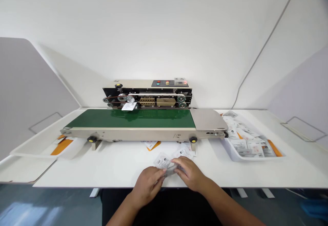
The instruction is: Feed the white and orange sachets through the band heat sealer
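Left hand: [149, 182] palm turned inward, fingers curled, thumb and forefinger pinched together on the left end of the packet.
Right hand: [191, 173] wrist angled in from the right, fingers bent forward, thumb and forefinger slightly parted at the packet's other end; cannot tell if they grip it.
Packet: [170, 170] between both sets of fingertips, tilted and blurred.
Printed packets: [162, 160] on the white table [110, 171], just beyond the fingers.
Green belt: [102, 118] farther ahead of the fingers.
Bin of packets: [246, 158] well to the fingers' right.
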### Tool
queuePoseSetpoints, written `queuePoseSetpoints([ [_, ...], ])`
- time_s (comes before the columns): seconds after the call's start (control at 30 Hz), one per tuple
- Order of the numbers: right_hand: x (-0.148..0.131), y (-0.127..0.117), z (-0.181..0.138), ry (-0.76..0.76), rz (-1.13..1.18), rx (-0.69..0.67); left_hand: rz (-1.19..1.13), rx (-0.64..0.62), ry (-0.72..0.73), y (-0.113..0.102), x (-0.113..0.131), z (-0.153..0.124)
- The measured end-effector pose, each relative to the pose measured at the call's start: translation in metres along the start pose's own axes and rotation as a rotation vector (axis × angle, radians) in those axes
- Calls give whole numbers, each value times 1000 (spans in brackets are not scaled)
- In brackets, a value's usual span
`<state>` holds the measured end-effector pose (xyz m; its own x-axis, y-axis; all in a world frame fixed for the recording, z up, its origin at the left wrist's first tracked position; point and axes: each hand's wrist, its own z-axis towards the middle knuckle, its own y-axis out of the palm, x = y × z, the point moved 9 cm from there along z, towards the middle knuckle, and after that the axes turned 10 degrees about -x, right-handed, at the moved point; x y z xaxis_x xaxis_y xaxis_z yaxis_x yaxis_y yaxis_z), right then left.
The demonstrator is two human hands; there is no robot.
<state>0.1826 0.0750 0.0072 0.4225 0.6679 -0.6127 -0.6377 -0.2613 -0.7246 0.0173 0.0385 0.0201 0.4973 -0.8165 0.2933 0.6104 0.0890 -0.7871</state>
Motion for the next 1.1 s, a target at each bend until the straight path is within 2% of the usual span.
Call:
queuePoseSetpoints([
  [0.07, 1, -3, -2, 9, 30, -18, 5, -23, -19, 0, 0, 0],
  [0.27, -1, -14, 4, 30, 32, -75, 1, 15, -105, 0, -7, -6],
  [0.43, -6, -23, 9, 128, 21, -223, -10, 28, -119, -3, -5, -6],
  [0.5, -8, -32, 10, 157, 96, -315, -63, 29, -135, -4, -5, -5],
  [0.57, -3, -54, 12, 209, 286, -322, -130, 14, -150, -4, -7, -5],
  [0.63, 13, -92, 18, 304, 529, -144, -166, -13, -155, -2, -8, -4],
  [0.7, 37, -139, 22, 387, 725, 177, -167, -30, -154, 0, -8, -4],
  [0.77, 58, -180, 24, 398, 841, 501, -156, -38, -149, 0, -7, -4],
  [0.83, 76, -205, 28, 392, 923, 712, -148, -42, -144, 0, -7, -4],
  [0.9, 91, -213, 35, 409, 992, 790, -142, -46, -140, 1, -6, -4],
  [1.1, 116, -201, 53, 473, 1072, 759, -118, -28, -108, -1, -4, -2],
])
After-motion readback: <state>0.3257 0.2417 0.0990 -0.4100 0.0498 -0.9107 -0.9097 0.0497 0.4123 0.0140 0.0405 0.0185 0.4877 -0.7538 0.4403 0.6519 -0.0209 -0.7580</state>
